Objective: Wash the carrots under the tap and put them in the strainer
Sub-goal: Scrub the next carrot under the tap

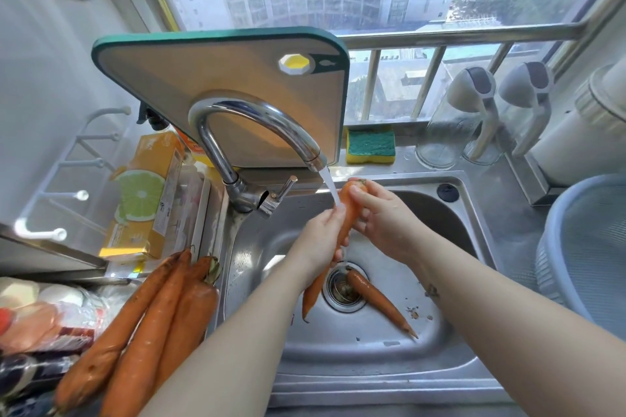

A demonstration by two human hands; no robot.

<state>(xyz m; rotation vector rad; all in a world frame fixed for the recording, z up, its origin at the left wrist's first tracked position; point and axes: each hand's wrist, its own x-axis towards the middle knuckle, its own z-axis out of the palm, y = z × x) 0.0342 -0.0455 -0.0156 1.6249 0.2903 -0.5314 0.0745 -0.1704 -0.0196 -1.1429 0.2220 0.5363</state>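
Sink [474, 199] holding loose carrots [379, 301], wet carrot [350, 210] gripped by left hand [321, 233], right hand [382, 213]

A stainless-steel sink [372, 379] is set into a metal counter [508, 213], and in its basin one carrot [379, 301] is laid just right of the drain [343, 291], while a second carrot [313, 291] is laid just left of it, partly hidden. On the counter left of the sink, three carrots [152, 321] are laid side by side, with a yellow box [149, 196] placed beyond them. On the far ledge a sponge [371, 146] is set and a cutting board [220, 84] is leaned, and a strainer [550, 267] is stood at the right.
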